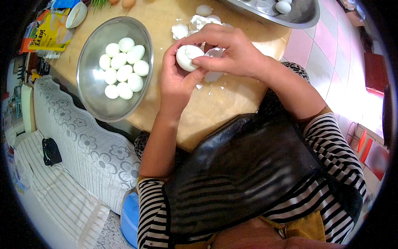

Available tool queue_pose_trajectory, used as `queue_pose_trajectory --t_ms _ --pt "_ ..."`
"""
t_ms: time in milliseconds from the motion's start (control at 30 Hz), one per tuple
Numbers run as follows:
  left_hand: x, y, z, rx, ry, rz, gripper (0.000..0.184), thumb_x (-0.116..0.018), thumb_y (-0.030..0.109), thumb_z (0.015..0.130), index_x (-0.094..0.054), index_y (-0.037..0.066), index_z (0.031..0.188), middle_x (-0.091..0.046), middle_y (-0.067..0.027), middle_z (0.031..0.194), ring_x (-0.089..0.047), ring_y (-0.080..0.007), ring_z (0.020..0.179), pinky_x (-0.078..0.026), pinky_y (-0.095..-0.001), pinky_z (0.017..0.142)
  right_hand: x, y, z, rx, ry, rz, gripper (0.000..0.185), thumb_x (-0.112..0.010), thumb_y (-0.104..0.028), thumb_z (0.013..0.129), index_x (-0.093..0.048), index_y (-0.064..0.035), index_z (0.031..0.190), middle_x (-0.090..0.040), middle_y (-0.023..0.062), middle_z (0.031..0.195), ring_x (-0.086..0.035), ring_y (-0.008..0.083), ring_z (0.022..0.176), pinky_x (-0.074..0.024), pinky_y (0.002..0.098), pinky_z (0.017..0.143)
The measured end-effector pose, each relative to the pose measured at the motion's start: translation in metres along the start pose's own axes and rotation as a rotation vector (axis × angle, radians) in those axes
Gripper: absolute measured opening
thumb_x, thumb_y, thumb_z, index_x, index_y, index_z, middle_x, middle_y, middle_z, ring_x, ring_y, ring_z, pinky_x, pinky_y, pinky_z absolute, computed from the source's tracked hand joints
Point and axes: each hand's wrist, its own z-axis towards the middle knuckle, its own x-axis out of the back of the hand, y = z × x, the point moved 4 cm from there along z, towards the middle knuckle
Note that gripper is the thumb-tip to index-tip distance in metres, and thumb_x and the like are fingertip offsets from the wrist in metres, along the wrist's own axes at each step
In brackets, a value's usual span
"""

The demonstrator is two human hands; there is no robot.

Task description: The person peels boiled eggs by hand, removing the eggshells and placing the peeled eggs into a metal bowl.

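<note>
Gripping seemingly part-peeled egg (185, 60) at upper centre in cupped left hand (176, 85), pinching its edge with right hand (238, 54) — probably well along, with peeled eggs (124, 72) in steel bowl (93, 97) upper left — yet to finish this one, maybe more eggs (283, 7) in basin (304, 18) upper right.

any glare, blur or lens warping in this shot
Head view: strong fisheye look, a rounded image with black corners; head view: washed-out glare near the right edge, a bright reflection inside the steel bowl, some sheen on the dark apron; head view: a blurred patch at lower right, while the held egg looks fairly sharp.
</note>
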Motion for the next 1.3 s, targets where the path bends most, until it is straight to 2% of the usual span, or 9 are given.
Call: queue_pose_trajectory --t_ms 433,633,700,833,1000,1033,1167,1233,1300 --pt "0.005 0.003 -0.003 0.061 0.038 -0.033 0.052 -0.066 0.011 0.086 -0.042 0.003 0.131 -0.056 -0.0078 0.116 -0.056 -0.0157 0.100 -0.048 -0.0267 0.078 -0.003 0.002 0.000 -0.061 0.132 0.169 0.033 -0.073 -0.021 0.078 -0.068 -0.0069 0.108 -0.067 0.0108 0.091 -0.065 0.0229 0.082 -0.0522 0.0327 0.072" --pt "0.000 -0.002 0.000 0.070 0.026 -0.267 0.053 -0.057 0.018 0.092 -0.034 0.002 0.137 -0.051 -0.0130 0.125 -0.053 -0.0211 0.112 -0.049 -0.0372 0.090 0.000 0.005 -0.002 -0.008 0.240 0.023 0.034 -0.074 -0.023 0.078 -0.067 -0.0078 0.108 -0.065 0.0104 0.089 -0.064 0.0243 0.083 -0.0525 0.0335 0.072" --pt "-0.006 -0.003 -0.001 0.145 0.034 -0.452 0.050 -0.046 0.027 0.097 -0.034 0.003 0.138 -0.048 -0.0149 0.130 -0.048 -0.0277 0.121 -0.041 -0.0442 0.102 0.001 0.003 -0.002 0.027 0.214 -0.069 0.034 -0.074 -0.024 0.078 -0.067 -0.0070 0.107 -0.065 0.0106 0.088 -0.064 0.0253 0.082 -0.0526 0.0344 0.072" --pt "-0.003 -0.013 -0.003 0.228 0.038 -0.715 0.053 -0.038 0.039 0.099 -0.035 0.005 0.139 -0.045 -0.0160 0.135 -0.044 -0.0323 0.127 -0.036 -0.0463 0.108 0.005 -0.003 -0.002 0.064 0.192 -0.137 0.035 -0.074 -0.023 0.078 -0.066 -0.0058 0.108 -0.065 0.0108 0.089 -0.064 0.0239 0.082 -0.0524 0.0329 0.073" --pt "0.002 -0.018 -0.004 0.349 -0.080 -1.302 0.063 -0.031 0.056 0.098 -0.040 0.009 0.139 -0.038 -0.0184 0.144 -0.037 -0.0376 0.133 -0.039 -0.0474 0.107 0.016 0.014 -0.001 -0.088 0.491 0.300 0.029 -0.071 -0.018 0.080 -0.068 -0.0046 0.106 -0.065 0.0117 0.095 -0.065 0.0240 0.088 -0.0506 0.0300 0.079" --pt "0.000 -0.016 -0.005 0.349 -0.084 -1.341 0.061 -0.032 0.055 0.098 -0.040 0.010 0.139 -0.038 -0.0185 0.144 -0.036 -0.0373 0.134 -0.041 -0.0471 0.106 0.025 0.015 -0.005 -0.154 0.373 0.314 0.035 -0.062 -0.015 0.092 -0.056 -0.0004 0.123 -0.064 0.0056 0.109 -0.058 0.0107 0.097 -0.0463 0.0253 0.086" --pt "-0.001 -0.009 -0.007 0.338 -0.123 -1.415 0.060 -0.034 0.053 0.098 -0.040 0.011 0.140 -0.037 -0.0181 0.145 -0.036 -0.0350 0.135 -0.040 -0.0459 0.107 0.034 0.015 0.001 -0.179 0.402 0.378 0.031 -0.062 -0.014 0.092 -0.059 0.0015 0.118 -0.064 0.0053 0.106 -0.058 0.0094 0.092 -0.0464 0.0241 0.080" --pt "0.000 -0.008 -0.008 0.322 -0.196 -1.468 0.057 -0.037 0.048 0.098 -0.039 0.011 0.141 -0.036 -0.0181 0.147 -0.034 -0.0333 0.137 -0.040 -0.0454 0.107 0.036 0.009 0.003 -0.317 0.319 0.142 0.025 -0.064 -0.013 0.089 -0.064 0.0007 0.109 -0.063 0.0095 0.103 -0.060 0.0151 0.091 -0.0473 0.0271 0.079" --pt "0.000 -0.006 -0.009 0.333 -0.186 -1.491 0.057 -0.038 0.047 0.098 -0.038 0.010 0.141 -0.035 -0.0182 0.148 -0.033 -0.0332 0.138 -0.040 -0.0456 0.107 0.039 0.001 0.006 -0.210 0.272 -0.110 0.023 -0.066 -0.014 0.086 -0.066 -0.0002 0.104 -0.062 0.0123 0.102 -0.060 0.0196 0.091 -0.0478 0.0299 0.078"
